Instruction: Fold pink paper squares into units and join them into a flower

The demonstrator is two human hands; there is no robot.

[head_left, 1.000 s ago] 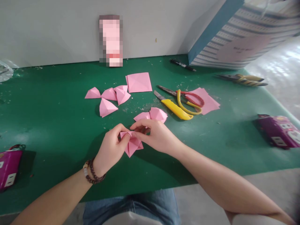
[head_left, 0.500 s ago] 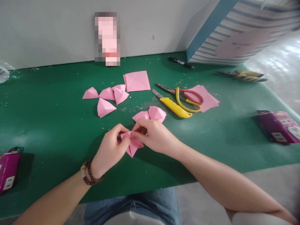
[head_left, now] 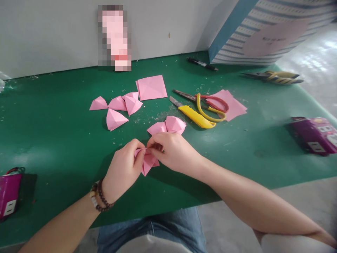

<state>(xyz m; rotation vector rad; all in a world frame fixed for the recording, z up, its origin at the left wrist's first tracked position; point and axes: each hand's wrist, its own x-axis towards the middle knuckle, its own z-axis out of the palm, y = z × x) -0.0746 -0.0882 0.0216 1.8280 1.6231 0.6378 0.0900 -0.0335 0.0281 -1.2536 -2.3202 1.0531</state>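
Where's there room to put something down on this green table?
Two patches: between the left purple item and left hand; between the right forearm and right purple item. Middle's crowded: folded pink pieces, yellow cutter, pink sheets.

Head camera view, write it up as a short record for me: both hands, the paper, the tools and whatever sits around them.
Left hand: grip on folded pink paper
Right hand: fingertips pinching that paper's upper edge
Folded pieces: a cluster beyond the left hand; more just beyond the right
Flat sheets: beyond the cluster; partly under the scissors
Tools: scissors; yellow knife, blade out; pliers, far right
Pen: near the striped bag
Surface: green table
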